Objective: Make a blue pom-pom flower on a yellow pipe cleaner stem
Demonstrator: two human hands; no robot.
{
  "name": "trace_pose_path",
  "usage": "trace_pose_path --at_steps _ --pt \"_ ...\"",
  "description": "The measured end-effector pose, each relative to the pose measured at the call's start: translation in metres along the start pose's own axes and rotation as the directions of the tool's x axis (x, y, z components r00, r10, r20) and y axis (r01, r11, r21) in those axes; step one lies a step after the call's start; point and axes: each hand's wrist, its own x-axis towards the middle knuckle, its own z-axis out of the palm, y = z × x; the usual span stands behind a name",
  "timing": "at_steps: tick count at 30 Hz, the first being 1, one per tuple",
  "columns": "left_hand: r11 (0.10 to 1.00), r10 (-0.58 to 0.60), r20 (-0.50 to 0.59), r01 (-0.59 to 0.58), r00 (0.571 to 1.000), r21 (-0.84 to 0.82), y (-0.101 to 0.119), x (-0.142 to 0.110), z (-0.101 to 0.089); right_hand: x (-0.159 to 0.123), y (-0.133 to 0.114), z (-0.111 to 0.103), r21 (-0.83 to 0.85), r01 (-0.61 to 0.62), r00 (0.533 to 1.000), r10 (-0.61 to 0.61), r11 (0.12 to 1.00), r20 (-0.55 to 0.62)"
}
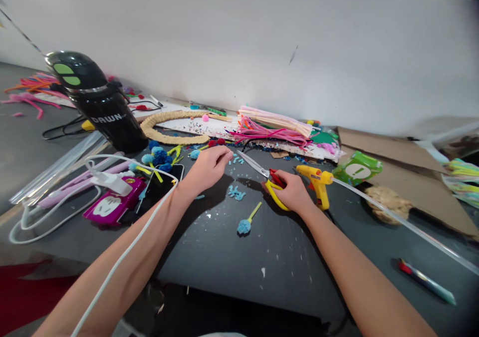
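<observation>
My right hand (pixel 292 189) is wrapped round the yellow and red handles of a pair of scissors (pixel 256 164), whose blades point up and left. Across from the blade tips, my left hand (pixel 211 169) is closed in a pinch; whatever may be between its fingertips is too small to make out. Short blue pipe cleaner pieces (pixel 236 193) lie on the dark table (pixel 224 257) below and between the hands. Nearer to me rests a blue fuzzy ball on a yellow-green stem (pixel 244 226). A yellow glue gun (pixel 316 179) lies just right of my right hand.
At left stand a black bottle (pixel 108 117), a purple power strip (pixel 112 202) and blue pompoms (pixel 160 157). A white cable (pixel 129 247) crosses over my left forearm. Pink pipe cleaners (pixel 273 130) lie at the back, cardboard (pixel 392 162) and a pen (pixel 426 282) at right.
</observation>
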Motion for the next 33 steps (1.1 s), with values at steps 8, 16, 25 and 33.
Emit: trace_pose_path --at_steps 8,16,25,33 --pt "1.0 0.012 0.003 -0.012 1.0 0.019 -0.0001 -0.0001 0.0004 0.0009 0.0014 0.0004 0.012 0.009 1.0 -0.009 1.0 0.024" --pt "1.0 0.024 0.0 -0.024 1.0 0.012 -0.002 -0.0006 0.0017 0.0024 0.0056 0.001 0.024 0.015 0.999 -0.016 1.0 0.037" --pt "1.0 0.014 -0.005 -0.014 1.0 0.014 -0.0021 0.0 0.0011 0.0017 -0.0004 -0.0022 -0.001 -0.004 1.0 0.004 1.0 0.026" --pt "1.0 0.0 -0.003 0.0 1.0 0.005 -0.002 0.0 0.0007 0.0009 0.0029 -0.0002 0.012 0.018 0.999 -0.019 1.0 0.037"
